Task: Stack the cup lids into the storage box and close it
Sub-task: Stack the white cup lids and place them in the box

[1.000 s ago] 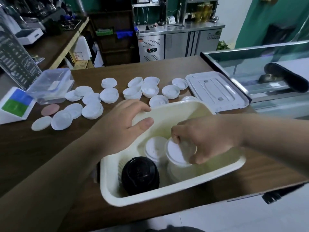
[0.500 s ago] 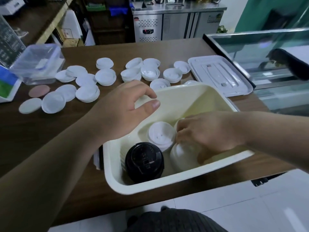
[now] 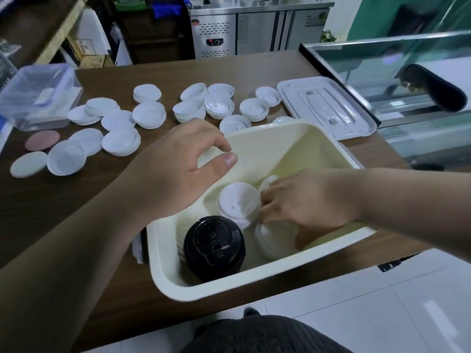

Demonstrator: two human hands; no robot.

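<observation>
A: Right hand (image 3: 305, 200) down inside the storage box (image 3: 288, 149), fingers curled among the white lid stacks (image 3: 238, 202). Gripping or only nudging? Cannot tell.

B: And the left hand (image 3: 178, 169)?

A: Loosely curled, empty, above the rim.

B: Next?

A: Probably settling that stack upright, then fetching loose lids (image 3: 149, 114) off the counter (image 3: 229, 70). Box cover (image 3: 328, 108) last.
</observation>
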